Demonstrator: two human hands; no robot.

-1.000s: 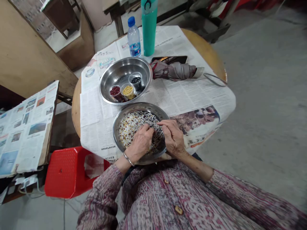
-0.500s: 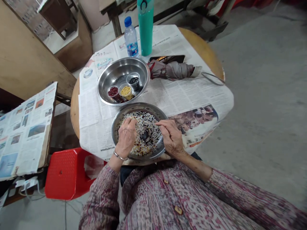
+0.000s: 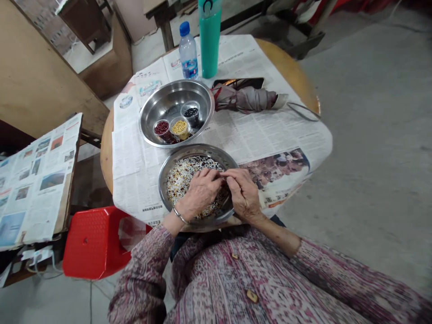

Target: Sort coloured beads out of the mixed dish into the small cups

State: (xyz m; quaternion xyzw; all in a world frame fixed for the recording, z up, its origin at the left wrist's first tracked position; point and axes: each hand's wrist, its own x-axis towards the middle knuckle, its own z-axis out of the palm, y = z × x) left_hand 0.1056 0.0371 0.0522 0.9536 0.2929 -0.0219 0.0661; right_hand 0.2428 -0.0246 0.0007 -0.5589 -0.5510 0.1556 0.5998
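Observation:
A steel bowl [image 3: 163, 194] close to my body holds mixed beans and pale grains [image 3: 180, 180], with dark ones among them. My left hand [image 3: 203, 191] reaches over the mix with its fingers curled, their tips meeting those of my right hand [image 3: 245, 193]. My right hand is closed in a pinch at the bowl's right side. Whatever lies between the fingertips is too small or hidden to name. Behind stands a larger steel basin [image 3: 162, 100] with clear cups of red beans [image 3: 162, 128], yellow beans [image 3: 180, 128] and black beans [image 3: 191, 112].
Newspaper [image 3: 243, 130] covers the round table. A folded umbrella [image 3: 249, 98], a phone [image 3: 254, 82], a water bottle [image 3: 188, 54] and a teal bottle [image 3: 209, 42] stand or lie beyond the bowls. A red stool [image 3: 87, 243] is at the lower left, beside a newspaper-covered board [image 3: 37, 180].
My left hand has moved right across the bowl, and its fingertips now meet my right hand's. My right hand has stayed nearly in place. More of the mix shows at the left.

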